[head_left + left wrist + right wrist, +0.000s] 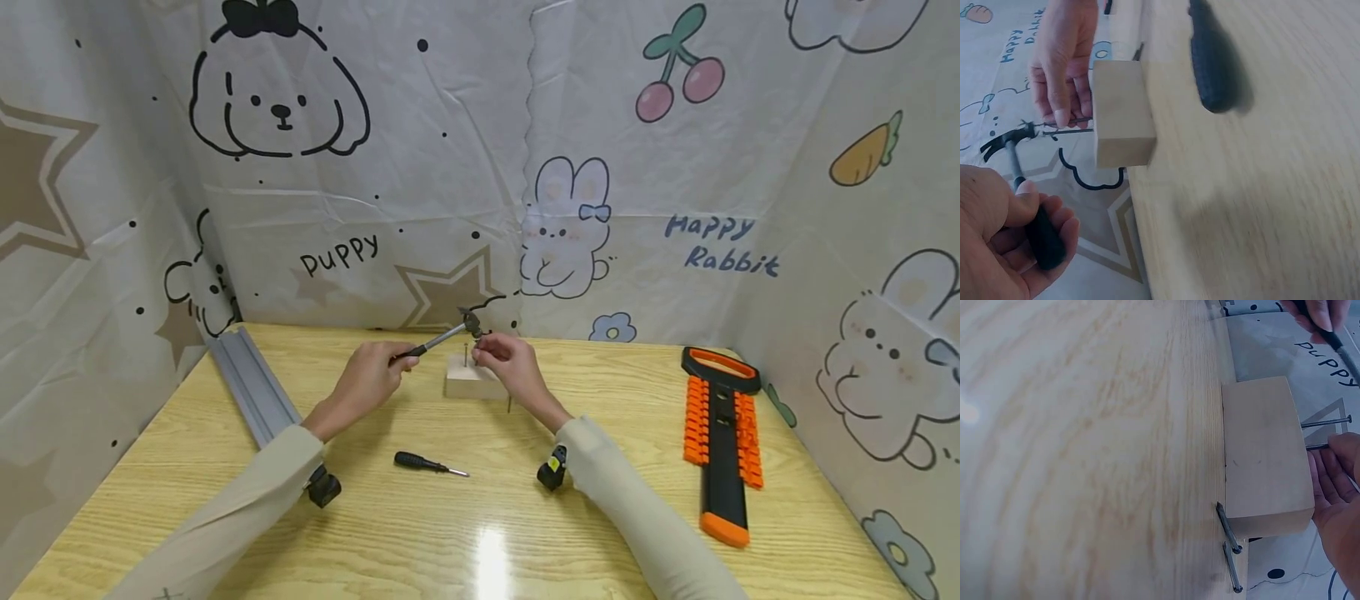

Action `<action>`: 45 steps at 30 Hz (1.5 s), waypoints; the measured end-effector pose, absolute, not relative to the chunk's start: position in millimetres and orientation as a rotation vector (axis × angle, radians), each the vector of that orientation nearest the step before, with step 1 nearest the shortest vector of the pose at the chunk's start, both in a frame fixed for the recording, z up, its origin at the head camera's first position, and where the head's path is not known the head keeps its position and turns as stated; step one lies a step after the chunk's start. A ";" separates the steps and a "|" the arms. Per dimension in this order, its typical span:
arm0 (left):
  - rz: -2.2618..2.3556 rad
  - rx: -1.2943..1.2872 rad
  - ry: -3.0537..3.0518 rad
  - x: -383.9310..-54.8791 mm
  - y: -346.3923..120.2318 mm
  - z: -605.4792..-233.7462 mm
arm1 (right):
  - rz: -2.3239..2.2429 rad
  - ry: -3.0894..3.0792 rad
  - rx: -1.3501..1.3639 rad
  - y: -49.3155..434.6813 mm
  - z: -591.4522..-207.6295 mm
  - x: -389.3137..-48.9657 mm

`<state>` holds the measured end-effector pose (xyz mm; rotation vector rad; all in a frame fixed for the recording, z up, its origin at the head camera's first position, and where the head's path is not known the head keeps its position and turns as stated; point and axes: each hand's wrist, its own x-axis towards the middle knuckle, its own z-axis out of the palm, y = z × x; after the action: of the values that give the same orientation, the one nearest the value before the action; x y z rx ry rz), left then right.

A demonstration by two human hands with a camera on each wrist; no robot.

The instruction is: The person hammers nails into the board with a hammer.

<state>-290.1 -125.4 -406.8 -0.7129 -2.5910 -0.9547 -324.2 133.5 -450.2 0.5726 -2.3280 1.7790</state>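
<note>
My left hand grips a small claw hammer by its black handle. The hammer's head is raised just above a pale wooden block, close to my right hand. One nail stands in the block's top face, seen sideways in the right wrist view. Beside it, the thumb and fingers of my right hand pinch a second nail against the same face. Whether that nail's tip is sunk in the wood is hidden. Two loose nails lie on the table by the block's end.
A black-handled screwdriver lies on the wooden table in front of the block. To the left is a grey grooved metal bar. An orange and black toothed tool lies at the right. Printed cloth hangs behind the table.
</note>
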 end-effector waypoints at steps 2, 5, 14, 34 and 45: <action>-0.984 -0.704 -2.554 -289.6 -124.9 -403.7 | 1.772 -2.334 0.583 133.6 -450.3 -324.4; -1.022 -0.686 -2.475 -287.8 -123.8 -395.9 | 1.753 -2.344 0.586 132.7 -450.4 -323.5; -0.885 -0.780 -2.668 -288.9 -125.7 -388.7 | 1.761 -2.340 0.527 131.9 -450.0 -321.6; -0.890 -0.801 -2.630 -291.3 -127.3 -401.4 | 1.749 -2.341 0.559 132.5 -449.4 -323.4; -1.047 -0.769 -2.387 -289.0 -128.4 -384.9 | 1.703 -2.370 0.559 135.1 -452.5 -324.3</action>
<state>-289.0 -128.4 -384.9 -0.7686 -2.3874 -1.0471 -324.3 135.1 -452.5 0.5589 -2.3701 1.7032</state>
